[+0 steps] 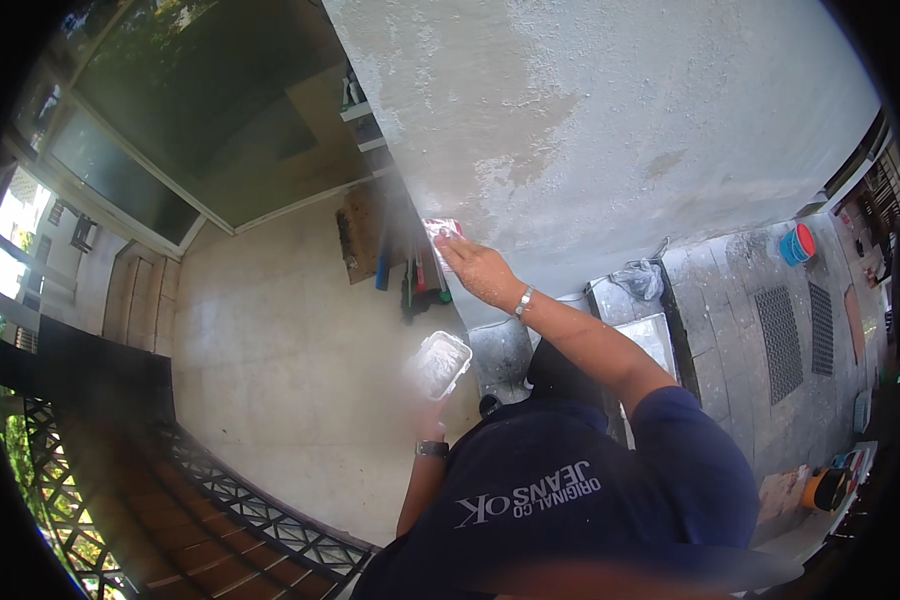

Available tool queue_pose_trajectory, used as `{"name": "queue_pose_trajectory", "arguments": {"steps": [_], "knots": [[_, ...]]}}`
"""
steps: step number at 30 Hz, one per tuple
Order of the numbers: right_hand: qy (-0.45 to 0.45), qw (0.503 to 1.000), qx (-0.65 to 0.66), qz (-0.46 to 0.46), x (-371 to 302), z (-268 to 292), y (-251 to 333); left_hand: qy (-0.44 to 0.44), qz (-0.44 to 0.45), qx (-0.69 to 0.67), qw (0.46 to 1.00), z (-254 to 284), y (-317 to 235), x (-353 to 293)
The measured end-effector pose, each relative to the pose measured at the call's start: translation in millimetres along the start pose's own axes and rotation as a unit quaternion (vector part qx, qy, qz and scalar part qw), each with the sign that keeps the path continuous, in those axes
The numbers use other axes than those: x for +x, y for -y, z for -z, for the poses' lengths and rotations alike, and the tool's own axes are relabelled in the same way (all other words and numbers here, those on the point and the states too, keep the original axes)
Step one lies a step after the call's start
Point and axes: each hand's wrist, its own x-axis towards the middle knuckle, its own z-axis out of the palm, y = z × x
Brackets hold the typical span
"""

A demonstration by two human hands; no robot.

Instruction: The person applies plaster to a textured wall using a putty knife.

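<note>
My right hand (475,272) reaches to the edge of the grey wall (670,110). Under its fingers is a flat, white-smeared piece with a red edge (437,229), pressed at the wall's corner; its exact kind does not show. Lower down, my left hand (431,420) grips a white plastic tub (458,348) from below. White paste (438,372) coats the inside of the tub. Blur covers the tub's left side and part of the left hand's fingers. The wall bears rough, patchy white coating over beige areas.
Long-handled tools (420,275) and a brown board (365,235) stand behind the wall's corner. A blue bucket with a red rim (797,245) sits on the tiled floor at right, near dark mats (778,345). At lower left runs a dark metal railing (260,500).
</note>
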Motion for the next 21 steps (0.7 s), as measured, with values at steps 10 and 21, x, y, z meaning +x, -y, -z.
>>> {"name": "queue_pose_trajectory", "arguments": {"steps": [10, 21], "knots": [[-0.341, 0.909, -0.032, -0.236, 50, 105, -80, 0.008, -0.046, 0.012, 0.999, 6, 21, 7], [-0.079, 0.991, 0.075, -0.075, 6, 44, -3, -0.043, -0.025, -0.017, 0.999, 7, 17, 5]]}}
